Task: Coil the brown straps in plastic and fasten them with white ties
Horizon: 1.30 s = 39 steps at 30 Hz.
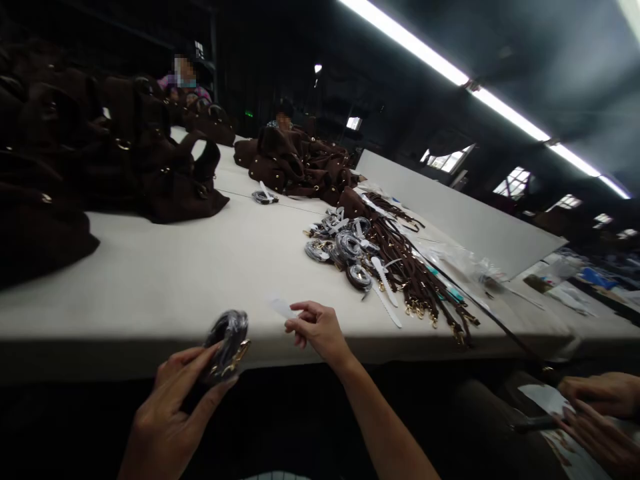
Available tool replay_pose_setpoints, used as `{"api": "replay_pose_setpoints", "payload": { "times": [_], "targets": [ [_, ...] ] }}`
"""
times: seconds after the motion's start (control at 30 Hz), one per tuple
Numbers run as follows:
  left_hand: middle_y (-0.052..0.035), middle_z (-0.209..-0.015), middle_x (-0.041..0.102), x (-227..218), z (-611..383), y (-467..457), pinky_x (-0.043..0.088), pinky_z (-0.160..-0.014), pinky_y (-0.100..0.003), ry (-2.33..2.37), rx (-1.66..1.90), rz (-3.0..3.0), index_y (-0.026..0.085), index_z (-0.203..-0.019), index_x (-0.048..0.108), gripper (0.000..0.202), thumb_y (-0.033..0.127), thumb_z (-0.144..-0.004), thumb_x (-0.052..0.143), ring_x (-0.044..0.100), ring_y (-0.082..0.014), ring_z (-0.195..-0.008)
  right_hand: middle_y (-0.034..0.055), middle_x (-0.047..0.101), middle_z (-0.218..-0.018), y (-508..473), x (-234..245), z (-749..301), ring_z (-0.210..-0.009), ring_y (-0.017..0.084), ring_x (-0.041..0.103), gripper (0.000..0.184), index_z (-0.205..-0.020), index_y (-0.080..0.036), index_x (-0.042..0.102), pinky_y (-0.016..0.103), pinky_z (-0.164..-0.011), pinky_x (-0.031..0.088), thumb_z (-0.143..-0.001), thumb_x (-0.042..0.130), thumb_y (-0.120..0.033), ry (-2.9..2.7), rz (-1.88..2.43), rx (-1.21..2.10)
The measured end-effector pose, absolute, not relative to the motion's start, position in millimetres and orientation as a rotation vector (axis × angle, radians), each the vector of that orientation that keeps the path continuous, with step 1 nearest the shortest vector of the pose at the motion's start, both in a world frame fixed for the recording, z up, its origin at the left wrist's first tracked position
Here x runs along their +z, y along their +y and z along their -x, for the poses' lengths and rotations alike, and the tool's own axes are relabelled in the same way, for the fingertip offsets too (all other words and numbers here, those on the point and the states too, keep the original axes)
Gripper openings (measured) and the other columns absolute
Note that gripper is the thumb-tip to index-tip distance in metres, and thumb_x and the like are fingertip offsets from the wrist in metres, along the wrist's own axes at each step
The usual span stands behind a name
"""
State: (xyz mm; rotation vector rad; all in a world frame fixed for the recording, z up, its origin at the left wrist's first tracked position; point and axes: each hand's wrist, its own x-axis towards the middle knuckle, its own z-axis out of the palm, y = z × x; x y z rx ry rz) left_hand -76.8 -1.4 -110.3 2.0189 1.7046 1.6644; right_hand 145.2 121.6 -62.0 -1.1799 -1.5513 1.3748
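Note:
In my left hand (173,403) is a coiled strap (227,340) in clear wrap, dark with gold metal hooks showing at its side. The fingers and thumb close around it in front of the table's near edge. My right hand (317,328) pinches a small whitish translucent strip (283,307) between thumb and fingers, just above the white tabletop. To its right lies a heap of wrapped coiled straps (347,247), with white toothed strips (384,281) beside it. Loose brown straps (415,267) with gold clasps spread out farther right.
Dark brown handbags (175,173) crowd the table's left side, and another pile (295,160) stands at the back. One wrapped coil (265,195) lies apart mid-table. A co-worker's hands (600,407) hold something at lower right. Two people sit behind the bags. A white panel (450,207) leans at right.

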Motion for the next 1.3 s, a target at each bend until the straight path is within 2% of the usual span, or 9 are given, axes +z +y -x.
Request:
{"api": "replay_pose_setpoints", "payload": {
  "times": [0.1, 0.2, 0.43, 0.6, 0.7, 0.87, 1.0, 1.17, 1.3],
  "targets": [
    [-0.0077, -0.114, 0.065, -104.3, 74.0, 0.2, 0.043, -0.097, -0.039, 1.682, 1.612, -2.248, 0.018, -0.133, 0.055, 0.045, 0.027, -0.091, 0.067, 0.057, -0.0252, -0.106, 0.0036, 0.069, -0.068, 88.4, -77.9, -135.5, -0.042, 0.007, 0.05, 0.033, -0.08, -0.013, 0.069, 0.018, -0.039, 0.036, -0.08, 0.071, -0.046, -1.452, 1.116, 1.462],
    [-0.0124, -0.111, 0.068, -97.7, 67.5, 1.4, 0.042, -0.097, -0.045, 1.601, 1.577, -2.489, 0.012, -0.135, 0.053, 0.048, 0.014, -0.089, 0.068, 0.057, -0.0272, -0.103, -0.0006, 0.06, -0.063, 67.6, -86.0, -125.1, -0.045, 0.004, 0.044, 0.035, -0.08, -0.015, 0.074, 0.017, -0.042, 0.032, -0.09, 0.062, -0.046, -1.556, 1.048, 1.408],
    [-0.0187, -0.108, 0.069, -88.3, 44.5, 3.4, 0.042, -0.096, -0.049, 1.446, 1.457, -2.704, 0.0, -0.123, 0.057, 0.041, 0.007, -0.085, 0.069, 0.058, -0.028, -0.101, -0.0003, 0.053, -0.076, 55.5, -83.7, -115.6, -0.055, 0.006, 0.047, 0.034, -0.079, -0.016, 0.078, 0.018, -0.046, 0.037, -0.077, 0.078, -0.051, -1.203, 0.789, 1.643],
    [-0.0177, -0.11, 0.066, -89.7, 37.5, 1.6, 0.04, -0.097, -0.047, 1.393, 1.381, -2.676, 0.002, -0.124, 0.056, 0.038, 0.01, -0.088, 0.066, 0.055, -0.0274, -0.103, 0.0038, 0.066, -0.088, 58.5, -88.2, -127.3, -0.078, 0.014, 0.059, 0.029, -0.08, -0.018, 0.08, 0.021, -0.064, 0.046, -0.073, 0.083, -0.046, -1.155, 0.672, 1.67],
    [-0.0171, -0.109, 0.065, -90.7, 35.1, 0.5, 0.039, -0.097, -0.046, 1.396, 1.305, -2.675, 0.004, -0.125, 0.054, 0.037, 0.014, -0.091, 0.063, 0.053, -0.0276, -0.104, 0.0048, 0.069, -0.091, 56.8, -97.2, -129.0, -0.075, 0.014, 0.061, 0.03, -0.085, -0.018, 0.079, 0.022, -0.063, 0.047, -0.072, 0.084, -0.044, -1.033, 0.681, 1.744],
    [-0.016, -0.112, 0.064, -94.8, 32.5, 0.3, 0.038, -0.1, -0.046, 1.381, 1.262, -2.667, 0.006, -0.128, 0.051, 0.04, 0.014, -0.091, 0.063, 0.052, -0.0276, -0.106, 0.0049, 0.07, -0.072, 52.5, -105.2, -126.1, -0.059, 0.015, 0.063, 0.043, -0.09, -0.014, 0.078, 0.028, -0.064, 0.052, -0.063, 0.089, -0.046, -0.799, 0.704, 1.909],
    [-0.015, -0.112, 0.062, -96.8, 33.3, 1.2, 0.04, -0.098, -0.044, 1.376, 1.228, -2.605, 0.009, -0.128, 0.051, 0.038, 0.018, -0.092, 0.06, 0.052, -0.0278, -0.108, 0.0054, 0.069, -0.067, 52.9, -105.4, -127.0, -0.059, 0.017, 0.065, 0.045, -0.087, -0.013, 0.078, 0.032, -0.067, 0.055, -0.061, 0.089, -0.047, -0.774, 0.674, 2.007],
    [-0.0145, -0.113, 0.062, -98.2, 33.9, 2.4, 0.04, -0.098, -0.042, 1.35, 1.194, -2.58, 0.011, -0.131, 0.049, 0.04, 0.021, -0.094, 0.058, 0.05, -0.0269, -0.109, 0.0059, 0.072, -0.083, 55.4, -108.6, -126.9, -0.07, 0.016, 0.066, 0.034, -0.08, -0.015, 0.079, 0.026, -0.067, 0.052, -0.064, 0.088, -0.044, -0.912, 0.712, 1.821],
    [-0.0132, -0.116, 0.064, -100.3, 30.7, 3.1, 0.039, -0.099, -0.041, 1.347, 1.177, -2.566, 0.01, -0.134, 0.047, 0.045, 0.019, -0.092, 0.062, 0.051, -0.0257, -0.107, 0.0064, 0.072, -0.094, 54.1, -112.7, -128.0, -0.081, 0.019, 0.066, 0.032, -0.085, -0.017, 0.08, 0.027, -0.072, 0.052, -0.067, 0.086, -0.042, -0.984, 0.733, 1.718]
  ]
}}
